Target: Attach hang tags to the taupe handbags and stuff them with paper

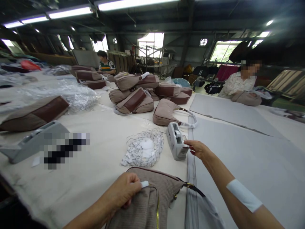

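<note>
A taupe ribbed handbag (143, 206) with dark trim and a gold zipper lies in front of me. My left hand (126, 190) is closed in a pinch on a small white wrapping (144, 183) at one end of the bag's zipper. The bag's strap (196, 190), partly in clear plastic, runs off to the right. Beyond the bag stands a grey tape dispenser (177, 143) with a roll in it. My right hand (199, 149) reaches to its near right end, fingertips touching or almost touching the tape edge, fingers apart. Whether tape sticks to them I cannot tell.
A crumpled patterned plastic bag (143, 148) lies left of the dispenser. Another handbag (166, 113) sits behind it, near a pile of handbags (134, 101). At left are a second dispenser (35, 140), a handbag (35, 114) and clear plastic (78, 95). Two people work across the table.
</note>
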The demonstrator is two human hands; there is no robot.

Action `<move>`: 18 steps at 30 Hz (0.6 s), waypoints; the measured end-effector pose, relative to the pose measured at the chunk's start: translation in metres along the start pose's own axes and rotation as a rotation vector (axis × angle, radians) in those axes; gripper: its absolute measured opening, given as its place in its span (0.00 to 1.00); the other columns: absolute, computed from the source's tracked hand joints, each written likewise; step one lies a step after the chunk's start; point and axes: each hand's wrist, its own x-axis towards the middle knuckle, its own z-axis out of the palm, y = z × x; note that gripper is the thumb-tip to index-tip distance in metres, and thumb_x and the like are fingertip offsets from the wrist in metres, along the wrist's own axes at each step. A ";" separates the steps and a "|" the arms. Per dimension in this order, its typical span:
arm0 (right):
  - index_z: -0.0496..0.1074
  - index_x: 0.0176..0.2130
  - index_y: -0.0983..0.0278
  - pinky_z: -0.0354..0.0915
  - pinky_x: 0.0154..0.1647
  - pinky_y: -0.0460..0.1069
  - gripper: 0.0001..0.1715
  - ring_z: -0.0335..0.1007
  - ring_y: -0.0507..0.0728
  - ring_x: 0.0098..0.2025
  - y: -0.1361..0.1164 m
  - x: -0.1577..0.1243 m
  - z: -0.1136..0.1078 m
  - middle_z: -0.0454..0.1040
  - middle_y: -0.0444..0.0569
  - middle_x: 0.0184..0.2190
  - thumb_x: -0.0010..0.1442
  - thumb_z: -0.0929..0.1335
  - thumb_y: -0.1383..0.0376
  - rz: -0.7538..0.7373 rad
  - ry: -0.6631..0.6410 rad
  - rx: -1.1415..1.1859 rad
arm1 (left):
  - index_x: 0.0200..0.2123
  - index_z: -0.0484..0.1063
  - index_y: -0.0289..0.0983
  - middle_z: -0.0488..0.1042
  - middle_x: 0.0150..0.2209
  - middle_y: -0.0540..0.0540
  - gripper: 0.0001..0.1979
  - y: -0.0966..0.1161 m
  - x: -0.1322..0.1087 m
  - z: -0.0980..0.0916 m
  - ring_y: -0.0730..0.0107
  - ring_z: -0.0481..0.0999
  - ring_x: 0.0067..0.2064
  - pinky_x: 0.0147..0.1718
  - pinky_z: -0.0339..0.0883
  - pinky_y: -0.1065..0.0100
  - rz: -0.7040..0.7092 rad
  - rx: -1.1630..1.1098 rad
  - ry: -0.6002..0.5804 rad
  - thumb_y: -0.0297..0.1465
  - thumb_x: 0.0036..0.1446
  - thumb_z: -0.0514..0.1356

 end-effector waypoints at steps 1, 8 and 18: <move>0.70 0.29 0.66 0.59 0.29 0.45 0.06 0.60 0.49 0.27 -0.002 -0.006 -0.003 0.70 0.43 0.29 0.50 0.70 0.65 -0.015 -0.011 0.045 | 0.22 0.58 0.38 0.56 0.11 0.59 0.13 0.000 0.000 -0.001 0.81 0.52 0.12 0.12 0.42 0.77 0.000 -0.012 -0.003 0.41 0.46 0.56; 0.68 0.25 0.64 0.56 0.23 0.45 0.12 0.59 0.48 0.22 0.036 -0.045 0.000 0.70 0.43 0.25 0.42 0.72 0.61 0.034 -0.039 0.222 | 0.22 0.58 0.38 0.55 0.11 0.59 0.12 -0.003 -0.002 -0.002 0.82 0.51 0.12 0.12 0.40 0.77 0.017 -0.036 -0.004 0.39 0.45 0.55; 0.65 0.26 0.64 0.50 0.16 0.40 0.10 0.56 0.46 0.20 0.063 -0.060 0.013 0.68 0.42 0.23 0.46 0.71 0.65 0.052 -0.023 0.291 | 0.23 0.64 0.37 0.64 0.19 0.54 0.07 0.004 -0.018 -0.005 0.74 0.64 0.22 0.21 0.54 0.72 0.258 0.351 0.185 0.32 0.50 0.53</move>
